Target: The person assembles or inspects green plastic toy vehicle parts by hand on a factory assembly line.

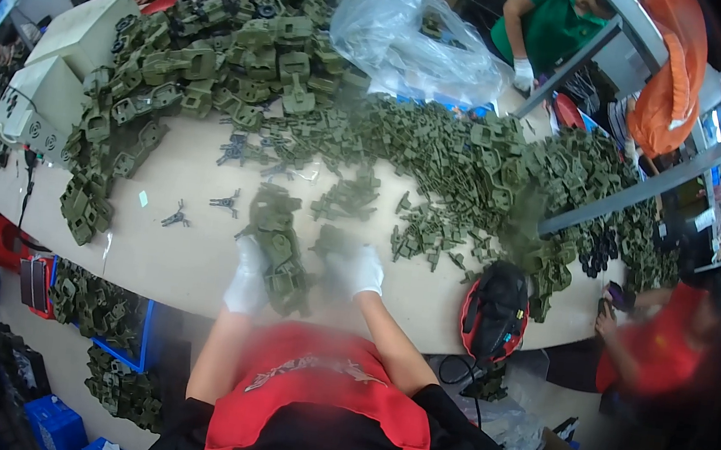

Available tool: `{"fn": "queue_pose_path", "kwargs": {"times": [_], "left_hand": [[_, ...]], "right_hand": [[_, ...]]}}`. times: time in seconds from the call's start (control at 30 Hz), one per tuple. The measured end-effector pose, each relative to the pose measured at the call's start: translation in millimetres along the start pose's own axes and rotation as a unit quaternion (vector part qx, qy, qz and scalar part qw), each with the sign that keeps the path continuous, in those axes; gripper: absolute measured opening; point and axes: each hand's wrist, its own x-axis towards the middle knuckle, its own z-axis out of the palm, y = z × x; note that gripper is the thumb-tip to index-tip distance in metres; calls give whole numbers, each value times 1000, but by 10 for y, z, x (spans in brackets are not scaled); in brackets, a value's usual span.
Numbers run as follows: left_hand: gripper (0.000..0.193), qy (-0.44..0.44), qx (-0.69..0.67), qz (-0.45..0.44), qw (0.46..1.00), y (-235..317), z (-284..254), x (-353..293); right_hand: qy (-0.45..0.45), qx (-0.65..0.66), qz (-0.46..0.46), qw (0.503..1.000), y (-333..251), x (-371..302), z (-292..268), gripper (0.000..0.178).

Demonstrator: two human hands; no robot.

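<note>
My left hand point(248, 276), in a white glove, is closed against the left side of a long olive-green plastic toy vehicle body point(285, 257), near the table's front edge. My right hand point(357, 272), also gloved in white, is closed at a small olive-green plastic part point(337, 240) just right of that body. Motion blurs its fingers and the part. Loose green plastic parts point(347, 197) lie beyond the hands. Small dark grey pronged pieces point(175, 216) lie to the left, with more of them point(232, 150) farther back.
Heaped green vehicle bodies point(219, 61) and small green parts point(464, 161) cover the far table. A black-and-red bag point(496, 314) sits at the front right edge. A metal frame point(645, 192) crosses the right side. Co-workers sit around; one wears green point(540, 24).
</note>
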Motion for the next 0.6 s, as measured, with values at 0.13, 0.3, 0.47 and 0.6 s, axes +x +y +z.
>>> {"fn": "queue_pose_path", "kwargs": {"times": [0.13, 0.3, 0.47, 0.6], "left_hand": [[111, 1, 45, 31, 998, 114, 255, 23], [119, -6, 101, 103, 989, 80, 99, 123], [101, -181, 51, 78, 979, 138, 11, 98], [103, -117, 44, 173, 977, 220, 421, 17]], "right_hand": [[17, 62, -55, 996, 139, 63, 216, 38], [116, 357, -122, 919, 182, 185, -357, 27], [201, 135, -371, 896, -953, -594, -1712, 32], [188, 121, -350, 910, -1220, -756, -1664, 28]]}}
